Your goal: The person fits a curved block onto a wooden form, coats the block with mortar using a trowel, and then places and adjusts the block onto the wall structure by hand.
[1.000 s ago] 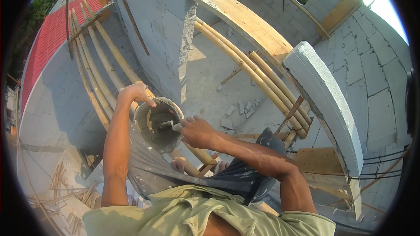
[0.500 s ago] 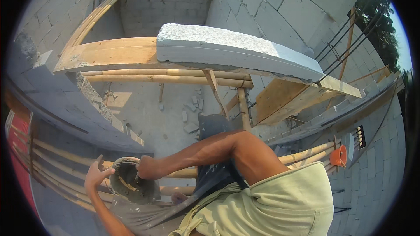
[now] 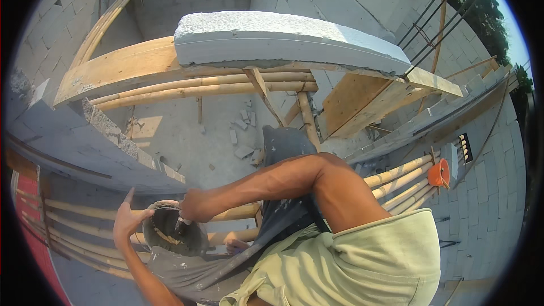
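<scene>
A grey, mortar-smeared bucket (image 3: 199,239) is held close to my body at the lower left, its mouth facing up. My left hand (image 3: 126,224) is at its left side, fingers stretched upward and apart, the thumb by the rim. Over the right part of the rim, my right hand (image 3: 198,205) is closed in a fist. A small pale piece shows below that fist inside the bucket, but what the fingers grip is mostly hidden. Grey residue coats the bucket's inner wall.
Ahead, a long white block (image 3: 283,45) lies on a wooden board (image 3: 124,65). Bamboo poles (image 3: 198,89) run below it, and more poles pass beneath me. Rubble (image 3: 243,152) lies on the floor far below. An orange bucket (image 3: 438,174) is at the right; steel bars (image 3: 442,28) stick out beyond.
The fingers of my left hand have straightened upward. My right fist stays at the bucket's rim, with the pale piece below it now showing. The surroundings have shifted up and left in view.
</scene>
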`<state>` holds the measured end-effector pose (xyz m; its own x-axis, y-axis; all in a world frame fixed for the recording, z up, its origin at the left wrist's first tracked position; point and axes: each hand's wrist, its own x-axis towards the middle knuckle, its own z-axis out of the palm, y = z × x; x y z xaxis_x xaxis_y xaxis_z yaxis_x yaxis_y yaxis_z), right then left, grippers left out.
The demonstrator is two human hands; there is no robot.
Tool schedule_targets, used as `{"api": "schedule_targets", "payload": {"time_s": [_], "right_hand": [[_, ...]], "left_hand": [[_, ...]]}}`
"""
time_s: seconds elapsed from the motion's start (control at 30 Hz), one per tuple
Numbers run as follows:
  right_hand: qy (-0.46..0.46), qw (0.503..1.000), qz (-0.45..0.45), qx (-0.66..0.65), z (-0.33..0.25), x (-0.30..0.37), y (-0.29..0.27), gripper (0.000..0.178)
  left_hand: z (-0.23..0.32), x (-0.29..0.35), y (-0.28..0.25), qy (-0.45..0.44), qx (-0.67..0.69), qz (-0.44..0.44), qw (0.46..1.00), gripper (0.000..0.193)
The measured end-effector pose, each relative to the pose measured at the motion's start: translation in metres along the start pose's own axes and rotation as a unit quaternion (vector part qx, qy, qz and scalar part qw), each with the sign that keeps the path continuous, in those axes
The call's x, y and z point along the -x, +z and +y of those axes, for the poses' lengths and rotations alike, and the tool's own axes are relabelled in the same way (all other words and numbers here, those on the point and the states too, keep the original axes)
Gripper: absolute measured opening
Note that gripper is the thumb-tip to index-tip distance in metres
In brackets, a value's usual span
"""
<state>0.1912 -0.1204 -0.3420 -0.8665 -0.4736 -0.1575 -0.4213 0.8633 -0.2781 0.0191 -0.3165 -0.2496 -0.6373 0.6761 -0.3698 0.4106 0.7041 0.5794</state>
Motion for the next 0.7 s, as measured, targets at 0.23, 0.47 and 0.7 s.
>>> {"api": "schedule_targets", "payload": {"time_s": [0.23, 0.47, 0.7], "right_hand": [[-0.012, 0.999, -0.047, -0.010, -0.002, 0.001, -0.011, 0.023], [-0.018, 0.997, -0.074, 0.030, 0.003, 0.005, -0.012, 0.025], [-0.037, 0.999, -0.016, -0.026, 0.012, -0.006, 0.006, 0.032]], "left_hand": [[-0.005, -0.001, 0.009, 0.035, 0.004, 0.010, 0.999, 0.115], [-0.002, -0.016, 0.023, 0.060, -0.021, 0.007, 0.998, 0.108], [0.019, 0.001, 0.013, 0.057, -0.047, 0.028, 0.997, 0.103]]}}
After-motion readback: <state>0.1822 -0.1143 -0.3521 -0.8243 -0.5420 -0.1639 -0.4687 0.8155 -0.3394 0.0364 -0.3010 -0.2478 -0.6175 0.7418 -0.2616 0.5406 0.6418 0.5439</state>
